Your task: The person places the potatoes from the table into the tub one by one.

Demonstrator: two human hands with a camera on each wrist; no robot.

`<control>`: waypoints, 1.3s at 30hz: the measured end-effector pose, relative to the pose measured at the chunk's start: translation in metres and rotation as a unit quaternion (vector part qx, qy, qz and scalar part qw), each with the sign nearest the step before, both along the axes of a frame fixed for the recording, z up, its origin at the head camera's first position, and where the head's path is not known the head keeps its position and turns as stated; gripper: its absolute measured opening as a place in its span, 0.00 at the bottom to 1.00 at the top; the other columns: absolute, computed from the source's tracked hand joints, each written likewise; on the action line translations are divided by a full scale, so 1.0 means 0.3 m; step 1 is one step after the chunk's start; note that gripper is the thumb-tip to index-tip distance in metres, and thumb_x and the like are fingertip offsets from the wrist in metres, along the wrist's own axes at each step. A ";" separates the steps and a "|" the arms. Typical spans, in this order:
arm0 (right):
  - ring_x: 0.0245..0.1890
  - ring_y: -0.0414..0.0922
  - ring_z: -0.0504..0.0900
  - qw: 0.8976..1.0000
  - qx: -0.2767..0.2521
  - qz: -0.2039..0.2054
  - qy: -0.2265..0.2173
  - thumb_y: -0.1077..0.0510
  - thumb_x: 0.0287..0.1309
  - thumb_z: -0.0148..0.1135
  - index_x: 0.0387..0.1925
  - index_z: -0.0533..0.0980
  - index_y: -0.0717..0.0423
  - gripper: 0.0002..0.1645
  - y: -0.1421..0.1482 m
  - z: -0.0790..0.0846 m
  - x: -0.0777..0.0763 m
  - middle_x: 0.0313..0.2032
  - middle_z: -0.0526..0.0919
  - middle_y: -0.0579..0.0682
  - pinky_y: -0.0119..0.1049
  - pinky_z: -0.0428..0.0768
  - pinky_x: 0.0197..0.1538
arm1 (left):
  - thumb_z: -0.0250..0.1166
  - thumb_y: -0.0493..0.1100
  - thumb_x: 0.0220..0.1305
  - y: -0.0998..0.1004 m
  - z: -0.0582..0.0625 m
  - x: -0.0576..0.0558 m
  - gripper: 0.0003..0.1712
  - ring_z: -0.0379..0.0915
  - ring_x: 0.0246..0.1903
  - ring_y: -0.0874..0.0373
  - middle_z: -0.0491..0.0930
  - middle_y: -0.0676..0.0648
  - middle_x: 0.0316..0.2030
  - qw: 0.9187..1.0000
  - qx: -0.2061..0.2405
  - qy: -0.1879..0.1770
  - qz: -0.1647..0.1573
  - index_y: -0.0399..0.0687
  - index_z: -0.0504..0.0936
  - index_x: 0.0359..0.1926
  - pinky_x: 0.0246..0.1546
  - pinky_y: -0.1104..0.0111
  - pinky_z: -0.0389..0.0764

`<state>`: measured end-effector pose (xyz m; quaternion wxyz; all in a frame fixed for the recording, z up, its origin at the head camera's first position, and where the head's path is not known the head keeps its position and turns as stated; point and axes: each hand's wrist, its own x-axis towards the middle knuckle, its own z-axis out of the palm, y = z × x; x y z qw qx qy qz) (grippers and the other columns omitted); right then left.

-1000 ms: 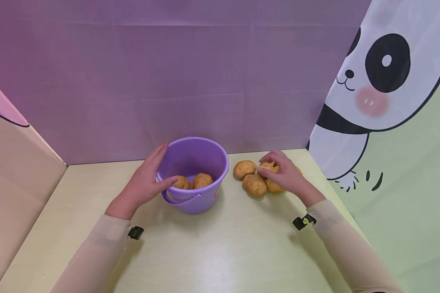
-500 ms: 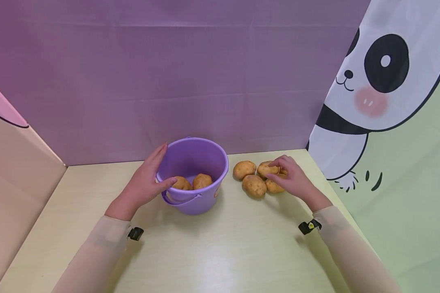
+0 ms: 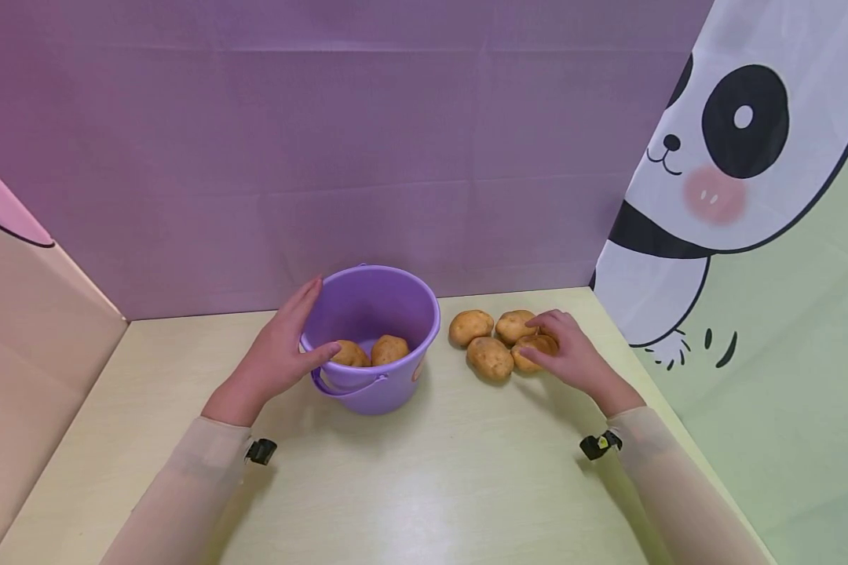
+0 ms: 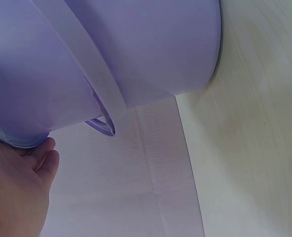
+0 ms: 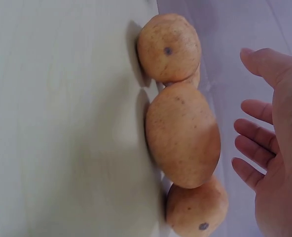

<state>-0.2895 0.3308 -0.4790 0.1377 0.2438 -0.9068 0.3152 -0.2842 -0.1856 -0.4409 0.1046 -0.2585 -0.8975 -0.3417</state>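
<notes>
A purple bucket (image 3: 378, 392) stands upright in the head view, its handle hanging down at the front. Inside lie two potatoes, a left potato (image 3: 351, 353) and a right potato (image 3: 390, 349). My left hand (image 3: 275, 353) holds the bucket's left rim, thumb over the near edge; in the left wrist view its fingers bend at the rim. Right of the bucket, several potatoes (image 3: 491, 359) sit close together. Over the right-hand potato (image 3: 533, 355) hovers my right hand (image 3: 571, 353), fingers spread and slightly bent. The right wrist view shows a gap between that hand and the potatoes (image 5: 183, 136).
Everything rests on a pale wooden table (image 3: 410, 486). A purple cloth wall (image 3: 360, 157) rises directly behind the bucket and potatoes. At the right a side panel carries a printed panda (image 3: 721, 204).
My right hand has moved right and slightly toward me, from the back middle potato to the right-hand one, uncovering more of the group. The left hand and bucket stay put.
</notes>
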 end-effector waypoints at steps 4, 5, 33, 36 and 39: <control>0.62 0.60 0.75 1.000 0.010 -0.008 -0.010 0.56 0.62 0.82 0.59 0.83 0.64 0.28 0.013 -0.019 0.002 0.59 0.83 0.59 0.59 0.73 0.68 | 0.73 0.56 0.72 0.000 0.000 0.000 0.60 0.46 0.85 0.33 0.48 0.39 0.89 1.000 0.001 -0.002 0.000 0.41 0.49 0.90 0.80 0.32 0.57; 0.63 0.60 0.75 1.000 0.013 -0.007 -0.013 0.55 0.62 0.82 0.59 0.83 0.64 0.29 0.015 -0.023 0.003 0.59 0.83 0.60 0.60 0.72 0.69 | 0.73 0.56 0.72 0.000 -0.001 -0.001 0.60 0.46 0.85 0.33 0.48 0.39 0.89 1.000 0.000 -0.002 0.000 0.41 0.49 0.90 0.80 0.32 0.57; 0.67 0.64 0.72 0.995 0.096 -0.018 0.005 0.54 0.51 0.90 0.63 0.82 0.61 0.40 0.030 -0.095 0.005 0.62 0.78 0.63 0.62 0.70 0.74 | 0.73 0.55 0.72 0.005 0.001 0.000 0.60 0.47 0.85 0.33 0.48 0.38 0.88 1.000 0.001 0.002 -0.001 0.41 0.49 0.90 0.79 0.31 0.57; 0.67 0.64 0.72 0.994 0.109 -0.018 0.007 0.55 0.51 0.90 0.63 0.81 0.61 0.40 0.028 -0.093 0.005 0.62 0.78 0.63 0.63 0.70 0.74 | 0.73 0.55 0.72 0.005 0.003 0.001 0.60 0.46 0.85 0.32 0.48 0.38 0.88 1.000 0.002 0.001 0.000 0.40 0.49 0.90 0.79 0.31 0.57; 0.66 0.64 0.71 0.993 0.118 -0.019 0.008 0.56 0.51 0.90 0.63 0.81 0.61 0.40 0.027 -0.093 0.004 0.62 0.77 0.63 0.63 0.70 0.74 | 0.73 0.56 0.71 0.004 0.005 0.002 0.60 0.47 0.85 0.32 0.48 0.38 0.88 1.000 0.003 -0.002 0.002 0.40 0.49 0.90 0.79 0.30 0.58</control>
